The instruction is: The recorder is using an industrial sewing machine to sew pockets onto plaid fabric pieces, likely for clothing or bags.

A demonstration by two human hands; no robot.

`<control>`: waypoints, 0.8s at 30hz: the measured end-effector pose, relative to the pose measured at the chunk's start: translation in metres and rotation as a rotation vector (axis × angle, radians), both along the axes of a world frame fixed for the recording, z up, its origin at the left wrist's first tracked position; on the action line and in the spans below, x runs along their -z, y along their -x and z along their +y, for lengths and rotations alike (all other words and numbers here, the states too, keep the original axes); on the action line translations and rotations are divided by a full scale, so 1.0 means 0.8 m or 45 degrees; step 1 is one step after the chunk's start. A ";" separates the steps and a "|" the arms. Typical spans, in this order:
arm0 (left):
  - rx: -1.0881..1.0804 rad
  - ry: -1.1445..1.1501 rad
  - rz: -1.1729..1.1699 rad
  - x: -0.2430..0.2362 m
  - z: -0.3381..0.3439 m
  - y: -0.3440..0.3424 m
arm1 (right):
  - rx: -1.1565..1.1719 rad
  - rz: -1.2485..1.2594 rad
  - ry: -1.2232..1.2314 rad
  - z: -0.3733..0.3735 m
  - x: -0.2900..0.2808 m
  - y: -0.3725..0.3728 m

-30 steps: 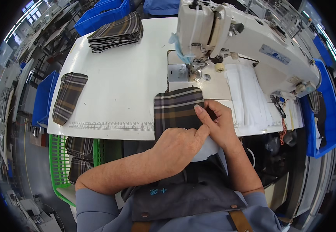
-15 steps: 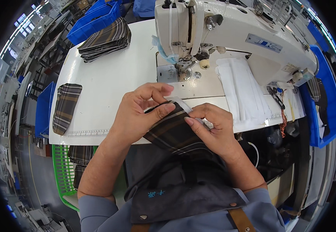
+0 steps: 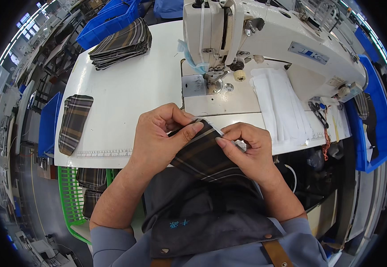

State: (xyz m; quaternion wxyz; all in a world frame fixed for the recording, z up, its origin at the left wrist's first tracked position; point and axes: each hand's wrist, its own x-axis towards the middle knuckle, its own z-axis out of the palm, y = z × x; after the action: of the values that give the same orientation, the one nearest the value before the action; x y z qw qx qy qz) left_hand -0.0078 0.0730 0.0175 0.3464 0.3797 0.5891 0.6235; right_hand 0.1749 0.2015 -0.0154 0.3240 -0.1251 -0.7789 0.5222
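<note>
A dark plaid fabric piece [image 3: 207, 155] hangs between my hands at the table's front edge, with a strip of white lining [image 3: 212, 126] along its upper edge. My left hand [image 3: 164, 135] pinches the upper left corner between thumb and fingers. Farther right along the same edge, my right hand [image 3: 247, 147] grips the fabric and the white strip, thumb on top. Just beyond my hands stands a white sewing machine [image 3: 264, 40]; its presser foot [image 3: 213, 82] is apart from the cloth.
A plaid stack [image 3: 121, 46] sits at the back left, a smaller plaid pile [image 3: 75, 124] at the left edge. White fabric pieces [image 3: 280, 107] lie under the machine arm, beside thread snips [image 3: 319, 115]. A green basket [image 3: 71, 204] holds plaid pieces below; a blue bin [image 3: 382, 120] stands right.
The white strip shows narrower along the plaid edge, and my left fingers have closed down nearer to the cloth. My right hand has barely shifted. The whole view has moved slightly.
</note>
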 end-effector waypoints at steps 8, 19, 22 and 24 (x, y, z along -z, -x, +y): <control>-0.035 -0.054 0.078 0.003 0.001 0.000 | -0.019 -0.011 0.126 0.000 0.001 0.002; -0.004 0.034 0.015 0.000 0.000 0.000 | -0.014 -0.006 0.214 -0.001 0.008 0.005; 0.016 0.039 0.045 0.001 -0.002 0.001 | -0.011 0.004 0.222 -0.001 0.010 0.006; 0.031 0.050 0.037 0.002 -0.002 0.001 | -0.013 0.020 0.183 -0.001 0.011 0.007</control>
State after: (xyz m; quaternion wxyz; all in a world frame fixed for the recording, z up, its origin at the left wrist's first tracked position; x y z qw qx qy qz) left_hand -0.0083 0.0713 0.0160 0.3527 0.3890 0.6016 0.6020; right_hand 0.1693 0.2006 -0.0244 0.3176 -0.1401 -0.7374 0.5795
